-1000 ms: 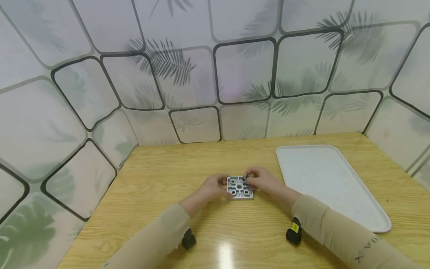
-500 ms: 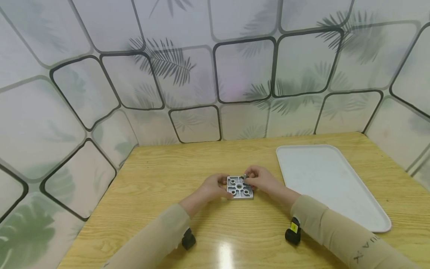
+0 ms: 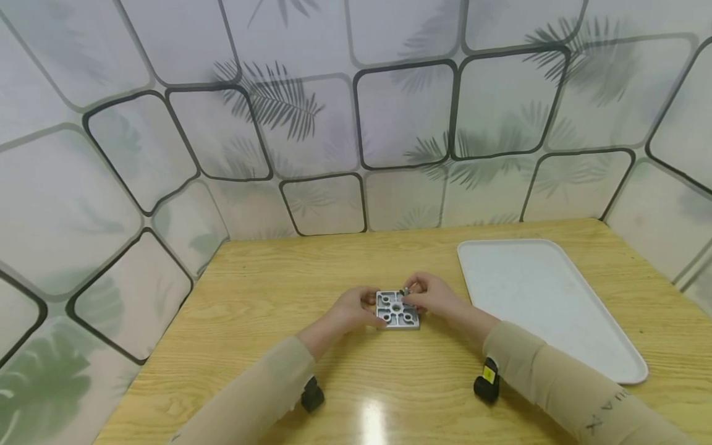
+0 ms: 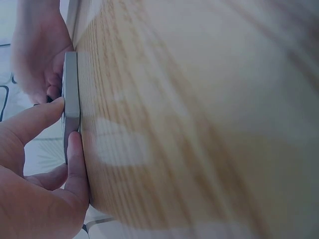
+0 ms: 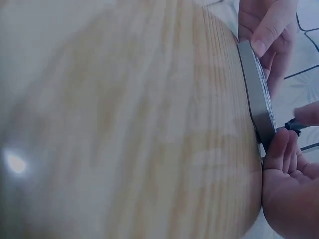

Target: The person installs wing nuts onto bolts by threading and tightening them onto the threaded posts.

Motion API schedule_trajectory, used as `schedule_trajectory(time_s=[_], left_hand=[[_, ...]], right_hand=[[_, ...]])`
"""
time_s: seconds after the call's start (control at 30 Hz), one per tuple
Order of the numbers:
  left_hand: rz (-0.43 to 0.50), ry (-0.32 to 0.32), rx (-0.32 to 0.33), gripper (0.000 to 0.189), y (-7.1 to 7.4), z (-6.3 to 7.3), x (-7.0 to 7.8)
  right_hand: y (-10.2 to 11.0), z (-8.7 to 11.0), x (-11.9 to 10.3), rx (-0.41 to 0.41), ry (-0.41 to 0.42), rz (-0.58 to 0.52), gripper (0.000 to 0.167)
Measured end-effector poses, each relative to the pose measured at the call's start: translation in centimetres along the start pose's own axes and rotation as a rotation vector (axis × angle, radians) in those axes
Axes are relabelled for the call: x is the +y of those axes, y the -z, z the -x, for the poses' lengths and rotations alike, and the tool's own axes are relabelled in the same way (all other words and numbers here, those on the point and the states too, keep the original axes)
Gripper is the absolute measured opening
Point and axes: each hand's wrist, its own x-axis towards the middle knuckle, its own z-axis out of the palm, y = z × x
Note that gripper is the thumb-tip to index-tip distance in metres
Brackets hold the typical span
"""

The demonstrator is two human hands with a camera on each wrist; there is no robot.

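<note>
A square silver metal plate (image 3: pixel 396 318) with ribs, round bosses and a central ring lies near the middle of the wooden table. My left hand (image 3: pixel 351 311) grips its left side, thumb on the near left corner and fingers along the edge. At the far right corner, my right hand (image 3: pixel 435 301) pinches a small dark bolt (image 5: pixel 293 125) between thumb and forefinger, standing up from the plate's face. In the right wrist view, its other fingers (image 5: pixel 279 149) rest against the plate's edge. The bolt's lower end is hidden by the fingers.
A white rectangular tray (image 3: pixel 542 309) lies on the wooden table (image 3: pixel 289 278) to the right, beside my right forearm. Behind the table rises a patterned cloth backdrop (image 3: pixel 406 117). Black wrist cameras (image 3: pixel 487 388) hang below both sleeves.
My right hand has shifted slightly away from me at the plate's far right corner, still pinching the bolt. The left hand and the plate stay in place.
</note>
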Motion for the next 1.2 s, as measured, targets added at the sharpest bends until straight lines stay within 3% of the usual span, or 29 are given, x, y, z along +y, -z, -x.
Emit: schedule_trajectory(time_s=[0.17,0.3,0.63,0.97,1.2], left_hand=[[-0.002,-0.007,0.003,0.077,0.0,-0.1,0.0],[-0.004,-0.004,0.001,0.077,-0.1,-0.1,0.0],[-0.009,0.008,0.010,0.078,-0.2,-0.2,0.0],[0.012,0.020,0.007,0.078,-0.2,-0.3,0.1],[0.009,0.021,0.002,0.078,-0.2,-0.2,0.2]], right_hand=[[0.3,0.1,-0.3,-0.057,-0.022,-0.152,0.043],[0.5,0.1,-0.2,-0.105,-0.028,-0.222,0.041],[0.8,0.1,0.0,-0.140,0.005,-0.140,0.045],[0.9,-0.5,0.7,-0.129,-0.001,-0.187,0.044],[0.9,-0.1,0.5,-0.103,0.017,-0.060,0.034]])
